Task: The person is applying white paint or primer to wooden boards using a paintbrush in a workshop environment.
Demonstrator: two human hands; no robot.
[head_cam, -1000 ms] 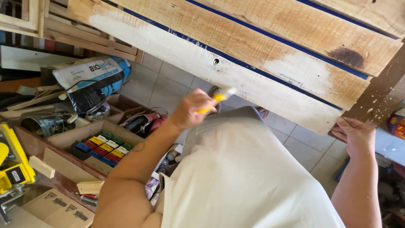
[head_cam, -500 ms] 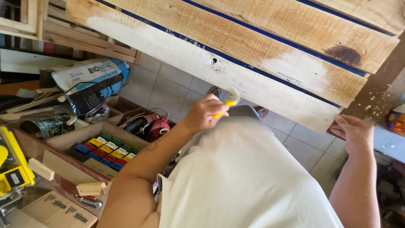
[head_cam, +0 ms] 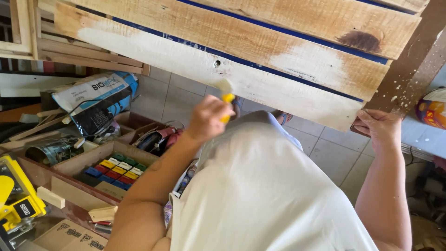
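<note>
Yellow-handled paintbrush (head_cam: 226,103) clenched in left hand (head_cam: 207,120), bristles touching pale wooden pallet plank (head_cam: 186,56) w/ whitish paint (blue gaps btwn slats). Right hand (head_cam: 378,128) clasps plank's lower corner.

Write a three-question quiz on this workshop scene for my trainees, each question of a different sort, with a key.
1. True or false: the left hand holds a yellow-handled brush against the wooden panel.
2. What does the right hand grip?
A. a drill
B. the panel's lower corner
C. a bag
3. Fill in: the wooden tray at left holds small ____ blocks.

Key: 1 true; 2 B; 3 coloured.
</note>
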